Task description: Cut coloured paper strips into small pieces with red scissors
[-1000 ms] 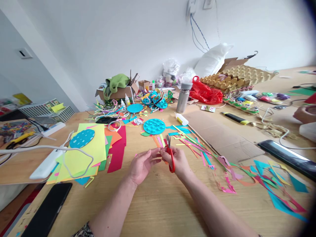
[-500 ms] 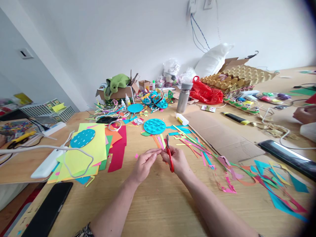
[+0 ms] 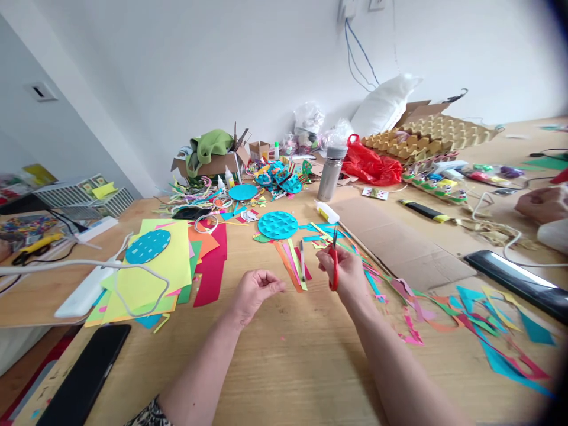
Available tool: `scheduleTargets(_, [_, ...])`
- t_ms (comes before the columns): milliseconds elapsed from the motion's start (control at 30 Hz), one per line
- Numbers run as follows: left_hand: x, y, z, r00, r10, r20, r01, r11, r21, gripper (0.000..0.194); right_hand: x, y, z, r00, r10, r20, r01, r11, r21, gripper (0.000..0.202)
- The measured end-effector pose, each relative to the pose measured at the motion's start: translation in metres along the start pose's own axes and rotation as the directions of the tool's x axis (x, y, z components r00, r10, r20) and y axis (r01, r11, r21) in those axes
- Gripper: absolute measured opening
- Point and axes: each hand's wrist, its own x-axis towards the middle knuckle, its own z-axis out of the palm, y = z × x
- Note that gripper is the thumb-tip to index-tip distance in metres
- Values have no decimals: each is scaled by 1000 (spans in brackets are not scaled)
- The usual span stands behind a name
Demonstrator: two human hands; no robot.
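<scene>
My right hand [image 3: 348, 275] grips a pair of red-handled scissors [image 3: 333, 266], whose blades point up and away from me. To its left, my left hand [image 3: 257, 293] is closed in a pinch above the table; whatever is between the fingertips is too small to make out. Between and beyond the hands lie narrow paper strips [image 3: 287, 266] in orange, pink and green, with a pen [image 3: 302, 260] on top. Just behind them is a round blue piece [image 3: 278, 225] with a raised grid pattern and a bit of green showing under its left edge.
Coloured paper sheets [image 3: 173, 260] lie at left beside a power strip [image 3: 84, 293] with a white cable. Paper offcuts [image 3: 488, 331] and flat cardboard [image 3: 394, 236] spread at right. A steel bottle [image 3: 332, 174] stands behind. Another person's hand [image 3: 544, 204] is at the right edge.
The hands have moved apart. My right hand went right with the scissors, and my left hand shifted slightly left and down. The strips and pen are now uncovered.
</scene>
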Motion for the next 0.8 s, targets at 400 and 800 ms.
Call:
scheduleTargets(400, [7,-11,-1,994,91,-52,-82,985,149,48,8,17,24,969,152,195,89,525,-847,28])
scheduleTargets(800, [15,-3,-18,951,74,-301,-141,968,-206,41,10,9,27,957,243,157,33,448,-894,36])
